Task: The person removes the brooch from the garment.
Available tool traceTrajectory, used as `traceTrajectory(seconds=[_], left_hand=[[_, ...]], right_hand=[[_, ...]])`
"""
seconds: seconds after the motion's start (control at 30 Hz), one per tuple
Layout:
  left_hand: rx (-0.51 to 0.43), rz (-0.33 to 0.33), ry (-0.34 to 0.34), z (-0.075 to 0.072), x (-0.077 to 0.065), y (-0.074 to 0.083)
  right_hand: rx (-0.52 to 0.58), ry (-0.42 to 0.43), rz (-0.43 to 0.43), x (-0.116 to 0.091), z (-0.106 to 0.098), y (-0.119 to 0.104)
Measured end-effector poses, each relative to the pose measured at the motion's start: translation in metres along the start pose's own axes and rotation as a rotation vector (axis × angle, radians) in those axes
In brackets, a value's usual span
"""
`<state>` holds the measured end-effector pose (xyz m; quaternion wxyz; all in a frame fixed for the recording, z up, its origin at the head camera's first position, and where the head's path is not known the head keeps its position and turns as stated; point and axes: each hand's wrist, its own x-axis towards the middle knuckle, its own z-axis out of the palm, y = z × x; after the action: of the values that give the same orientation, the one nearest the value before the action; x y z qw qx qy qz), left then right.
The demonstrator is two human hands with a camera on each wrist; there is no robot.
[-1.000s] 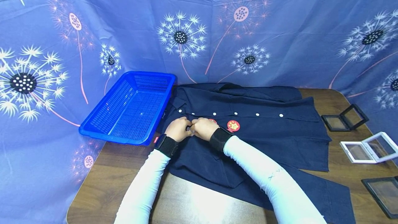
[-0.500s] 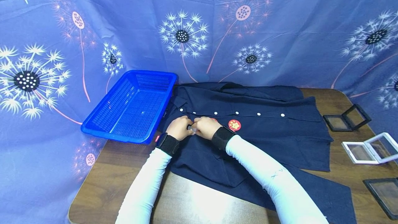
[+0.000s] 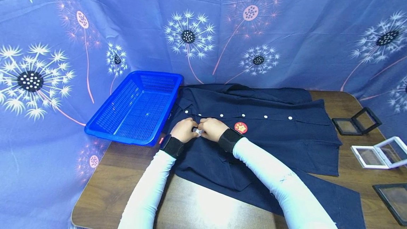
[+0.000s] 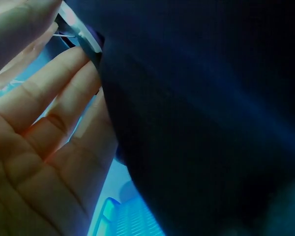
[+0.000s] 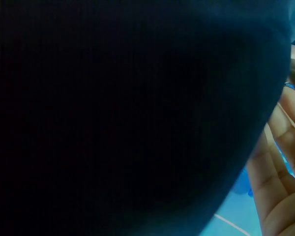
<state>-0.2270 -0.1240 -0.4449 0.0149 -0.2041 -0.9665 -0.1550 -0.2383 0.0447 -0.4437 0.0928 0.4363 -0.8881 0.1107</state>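
Note:
A navy shirt lies spread on the table, with a line of white buttons and a red round badge on its front. Between my fingertips is a small pale round pin badge; its rim and thin pin show in the left wrist view. My left hand pinches it from one side and my right hand from the other, just above the cloth. Dark cloth blocks most of the right wrist view, so the fingertips there are largely hidden.
A blue plastic basket stands at the left, touching the shirt's collar end. On the right are an open black frame case, an open white one and another black one. A patterned cloth hangs behind the wooden table.
More of the pale badge shows between the fingertips now. The right hand has shifted slightly right, and a second red patch beside it is no longer visible. The shirt has stayed put.

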Motion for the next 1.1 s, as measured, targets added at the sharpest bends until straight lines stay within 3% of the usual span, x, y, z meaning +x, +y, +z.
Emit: traceTrajectory(seconds=[0.37, 0.7, 1.1], left_hand=[[-0.012, 0.009, -0.046, -0.0041, -0.0012, -0.0018], [-0.019, 0.016, -0.044, -0.0031, 0.0002, -0.0041], [-0.057, 0.023, -0.030, -0.0033, -0.0001, -0.0075]], right_hand=[[-0.034, -0.051, 0.013, -0.0002, 0.0022, -0.0009], [-0.091, -0.033, 0.024, 0.0010, 0.0054, -0.0017], [-0.060, -0.008, -0.013, 0.0000, 0.0043, 0.0025]])
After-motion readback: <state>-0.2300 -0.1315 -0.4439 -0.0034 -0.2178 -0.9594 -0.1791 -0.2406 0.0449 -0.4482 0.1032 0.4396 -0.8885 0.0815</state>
